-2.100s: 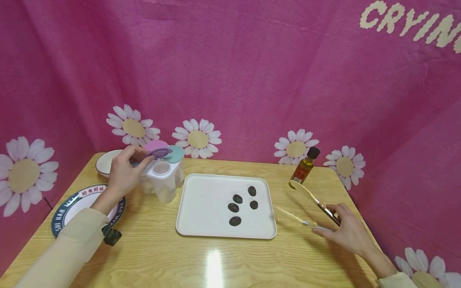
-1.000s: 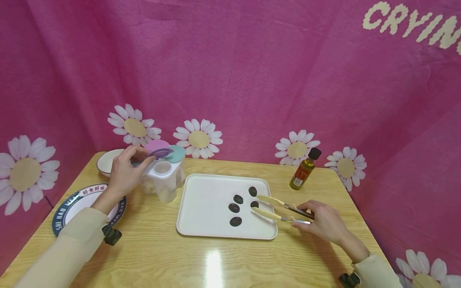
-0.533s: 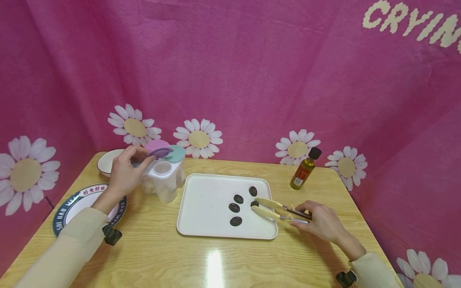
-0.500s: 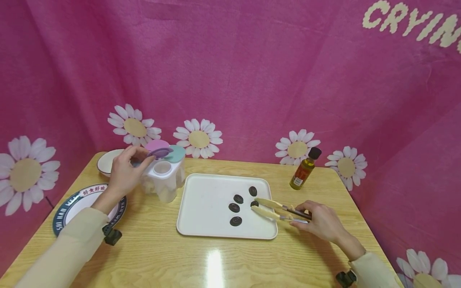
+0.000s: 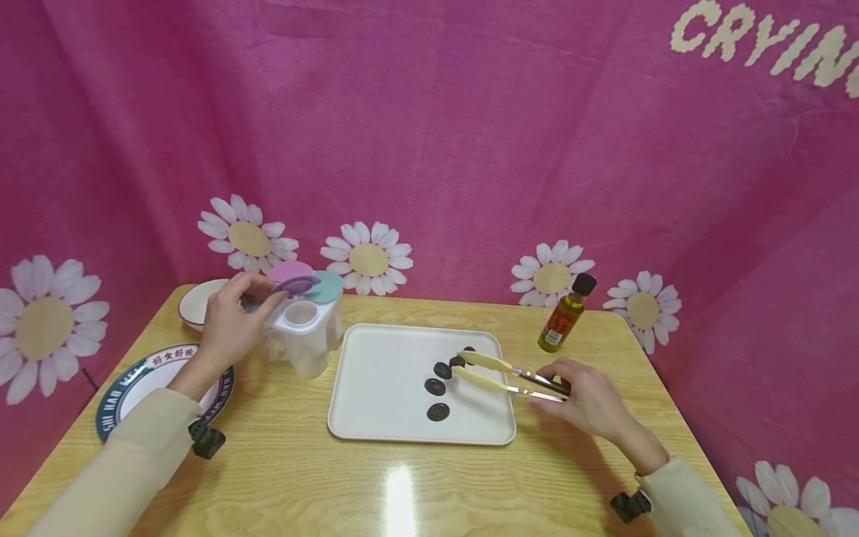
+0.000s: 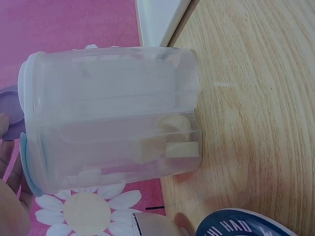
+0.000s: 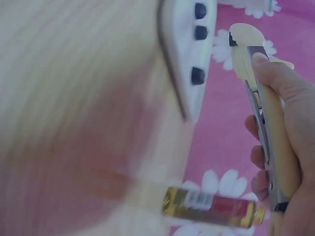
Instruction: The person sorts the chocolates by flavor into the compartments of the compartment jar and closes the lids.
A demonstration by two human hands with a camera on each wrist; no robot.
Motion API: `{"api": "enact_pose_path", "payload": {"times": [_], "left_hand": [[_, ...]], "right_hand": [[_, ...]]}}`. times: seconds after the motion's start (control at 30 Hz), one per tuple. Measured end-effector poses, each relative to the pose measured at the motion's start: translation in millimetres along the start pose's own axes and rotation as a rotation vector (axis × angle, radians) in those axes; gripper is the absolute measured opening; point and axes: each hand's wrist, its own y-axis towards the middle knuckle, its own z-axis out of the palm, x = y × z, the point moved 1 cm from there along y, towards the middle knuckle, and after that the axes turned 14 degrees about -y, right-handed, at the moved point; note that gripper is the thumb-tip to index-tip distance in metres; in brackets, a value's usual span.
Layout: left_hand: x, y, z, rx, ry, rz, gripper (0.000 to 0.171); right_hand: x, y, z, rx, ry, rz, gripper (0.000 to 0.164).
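Observation:
My left hand pinches the raised purple lid of a clear container with several compartments, and the round opening under that lid is uncovered. In the left wrist view, pale chunks lie at the bottom of one compartment. My right hand grips tongs with cream tips, which reach over a white tray. Between the tips is a small dark chocolate-like piece. Several similar dark pieces lie on the tray's right half.
Behind the tray on the right stands an oil bottle with a black cap. On the left are a dark-rimmed plate and a white bowl, partly behind the left arm. A pink cloth hangs behind the table.
The right hand has brought the tongs leftward onto the tray, closed their tips about the small dark piece and moved it up and to the left. The left hand has kept the lid raised.

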Motion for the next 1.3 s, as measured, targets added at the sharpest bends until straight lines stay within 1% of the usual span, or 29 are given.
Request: {"api": "enact_pose_path", "payload": {"times": [0.1, 0.17, 0.43, 0.6, 0.8, 1.03, 1.13, 1.3], "left_hand": [[0.3, 0.4, -0.2, -0.001, -0.001, 0.007, 0.02], [0.4, 0.6, -0.3, -0.002, -0.004, 0.013, 0.02], [0.7, -0.2, -0.2, 0.001, -0.002, 0.006, 0.02], [0.5, -0.5, -0.8, -0.003, 0.002, -0.001, 0.02], [0.0, -0.3, -0.8, -0.001, 0.007, -0.001, 0.02], [0.5, -0.1, -0.6, -0.005, 0.013, 0.003, 0.02], [0.5, 0.1, -0.8, -0.004, 0.013, 0.003, 0.02], [0.3, 0.0, -0.7, 0.002, 0.014, -0.001, 0.02]], "right_hand": [[12, 11, -4, -0.003, 0.02, -0.026, 0.039], [20, 19, -6, -0.02, 0.036, -0.055, 0.04], [61, 53, -12, -0.147, 0.093, -0.2, 0.042], [85, 77, -15, -0.19, 0.131, -0.26, 0.044], [111, 103, -19, -0.197, 0.152, -0.272, 0.044], [138, 133, -22, -0.206, 0.176, -0.326, 0.043], [148, 145, -24, -0.191, 0.169, -0.336, 0.046], [162, 159, -24, -0.134, 0.152, -0.328, 0.049]]}}
